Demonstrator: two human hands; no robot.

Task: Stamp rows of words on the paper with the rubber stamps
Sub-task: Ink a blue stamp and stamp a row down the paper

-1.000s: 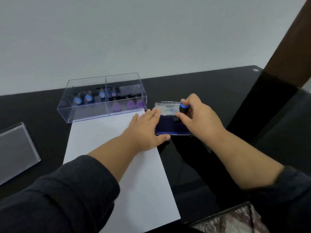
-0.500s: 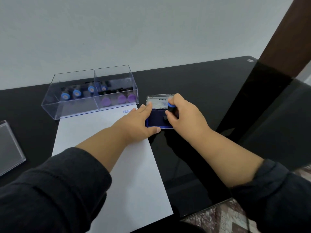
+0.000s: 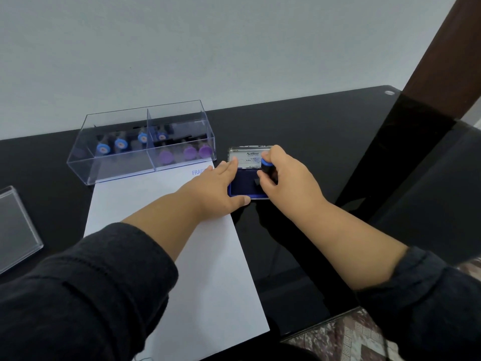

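Note:
A white sheet of paper (image 3: 166,230) lies on the black table, with a blue stamped word (image 3: 199,172) near its top right corner, partly hidden by my left hand. To its right sits an open blue ink pad (image 3: 243,187) with its lid raised. My right hand (image 3: 286,178) grips a black rubber stamp with a blue cap (image 3: 267,164) and holds it down on the pad. My left hand (image 3: 218,190) lies flat on the paper's top right corner, fingers straight, thumb against the pad's front edge.
A clear plastic box (image 3: 141,162) with a middle divider stands behind the paper, holding several blue-capped and purple-capped stamps. Its clear lid (image 3: 15,225) lies at the far left. The glass table's front edge (image 3: 320,327) is near me, patterned floor beyond it.
My right hand has lowered the stamp from above the pad's lid onto the ink surface. The left hand has stayed on the paper. The camera has shifted slightly.

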